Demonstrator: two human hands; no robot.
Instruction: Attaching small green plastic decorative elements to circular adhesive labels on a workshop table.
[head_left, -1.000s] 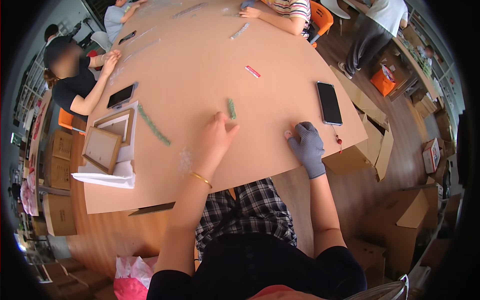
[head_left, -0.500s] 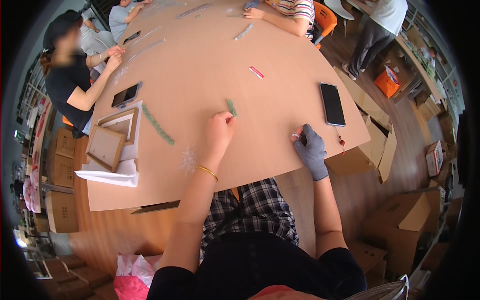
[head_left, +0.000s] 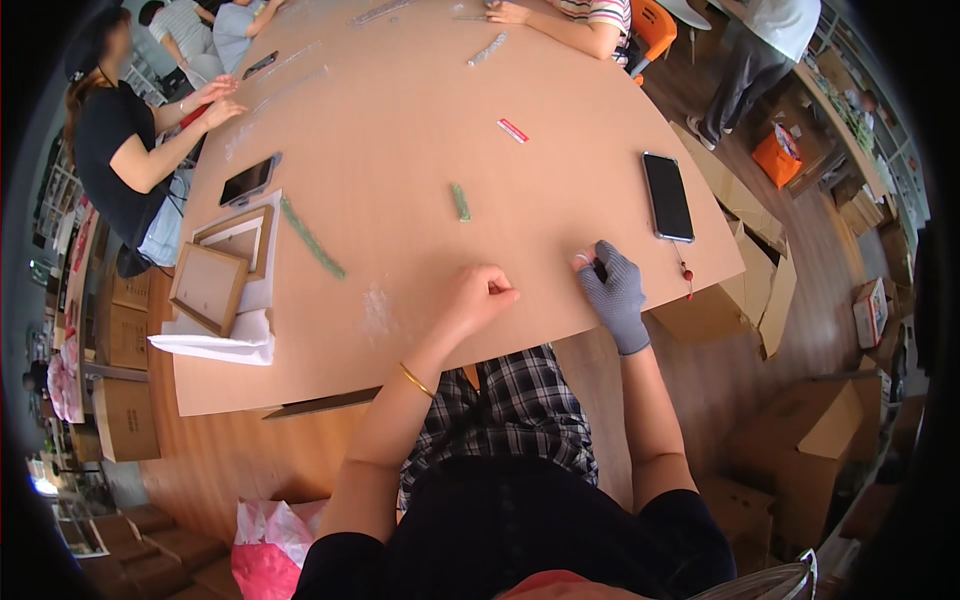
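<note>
A short green strip (head_left: 460, 202) lies on the tabletop, just beyond my left hand (head_left: 484, 297). That bare hand is closed, its fingers curled in against the thumb over the table. Whatever it may pinch is hidden. To its right, my right hand (head_left: 612, 292) rests near the table edge in a grey glove with bare fingertips showing. Its fingers are bent toward the thumb, where a small white bit shows that I cannot make out. A longer green strip (head_left: 312, 240) lies slantwise on the left side of the table.
Wooden frames (head_left: 208, 287) sit on white wrapping (head_left: 215, 345) at the left. A black phone (head_left: 667, 197) with a red-beaded cord lies at right, another phone (head_left: 250, 180) at left. A small red-and-white packet (head_left: 513, 131) is farther off. Co-workers sit around the table (head_left: 400, 130).
My left hand has let go of the short green strip and drawn back toward me and to the right. The strip stays on the table. My right hand has barely moved.
</note>
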